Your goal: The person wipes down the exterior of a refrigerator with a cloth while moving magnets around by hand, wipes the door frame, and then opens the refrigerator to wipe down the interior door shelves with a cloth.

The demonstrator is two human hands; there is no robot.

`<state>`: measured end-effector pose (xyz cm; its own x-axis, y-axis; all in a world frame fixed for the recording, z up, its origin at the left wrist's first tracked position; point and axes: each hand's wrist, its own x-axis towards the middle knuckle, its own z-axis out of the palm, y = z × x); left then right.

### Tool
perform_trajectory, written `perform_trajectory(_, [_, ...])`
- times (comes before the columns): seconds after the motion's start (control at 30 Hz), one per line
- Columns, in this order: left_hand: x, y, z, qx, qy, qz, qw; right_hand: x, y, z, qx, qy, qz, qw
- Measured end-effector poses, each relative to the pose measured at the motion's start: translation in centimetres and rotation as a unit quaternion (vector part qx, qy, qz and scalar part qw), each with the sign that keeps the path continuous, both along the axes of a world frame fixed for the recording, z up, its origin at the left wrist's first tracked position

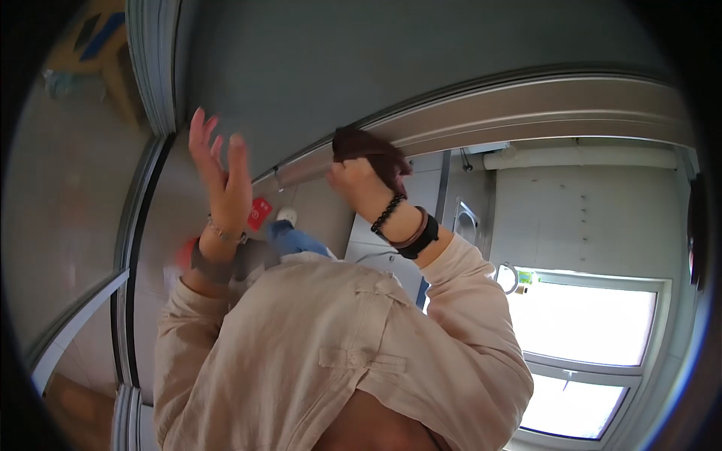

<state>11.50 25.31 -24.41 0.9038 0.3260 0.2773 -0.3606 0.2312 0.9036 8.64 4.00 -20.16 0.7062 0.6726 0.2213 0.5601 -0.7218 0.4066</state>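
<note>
My right hand (355, 180) is closed around a dark brown cloth (372, 150). The cloth lies against the metal door frame (519, 109), at the lower edge of a grey panel (338, 60). My left hand (226, 169) is raised in front of the panel, its fingers apart and nothing in them. Whether its fingertips touch the panel, I cannot tell. A dark beaded bracelet and a black wristband sit on my right wrist; a thin bracelet and a dark band are on my left.
To the left stands another framed panel (75, 195) with a metal edge. Below my hands are a red tag with white marks (259, 213), a white shoe (286, 215) and blue jeans (301, 239). On the right are a sink (466, 219), a white pipe (587, 156) and a bright window (587, 316).
</note>
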Motion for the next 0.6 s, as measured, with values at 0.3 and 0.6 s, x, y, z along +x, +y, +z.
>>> perform_trajectory(0.3, [0.1, -0.5, -0.1, 0.018, -0.004, -0.025, 1.000, -1.3, -1.6, 16.1, -0.241, -0.273, -0.061, 0.929])
perform_trajectory(0.6, [-1.1, -4.7, 0.6, -0.090, 0.048, -0.434, 0.895, -1.4, 1.4, 8.1, 0.041, -0.016, 0.035, 0.998])
